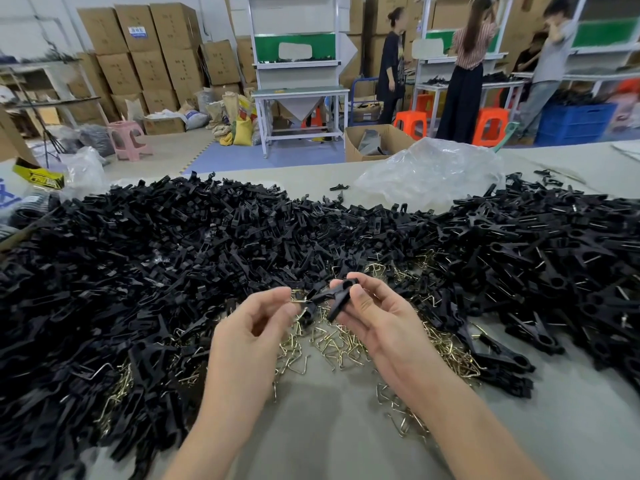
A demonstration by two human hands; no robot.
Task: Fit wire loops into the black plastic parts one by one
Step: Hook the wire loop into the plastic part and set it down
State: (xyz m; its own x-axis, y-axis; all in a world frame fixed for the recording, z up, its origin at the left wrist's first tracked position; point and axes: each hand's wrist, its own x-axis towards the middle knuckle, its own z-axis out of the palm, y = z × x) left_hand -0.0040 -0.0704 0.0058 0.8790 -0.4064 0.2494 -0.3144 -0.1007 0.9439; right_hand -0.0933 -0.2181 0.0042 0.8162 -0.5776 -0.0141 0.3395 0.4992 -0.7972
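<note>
The left hand's fingers (281, 293) were curled, and the thumb and first finger pinched a small wire loop (298, 301) at their tips; the loop touched one end of a black plastic part (337, 296); the right hand's fingers (367, 284) were curled round that part and gripped it with the thumb, up above the table; I could not tell if the loop was already inside the part. The left hand (249, 327) and the right hand (381, 323) were close together; right under them lay a pile of loose wire loops (343, 344) on the grey table (329, 431); a big heap of black parts (138, 271) lay to the left and behind, and a second heap of black parts (554, 258) lay to the right. A clear plastic bag (433, 171) sat at the far side of the table; past it were an open cardboard box (381, 136), orange stools (410, 123), a blue crate (575, 123) and people (391, 64) standing by work benches.
</note>
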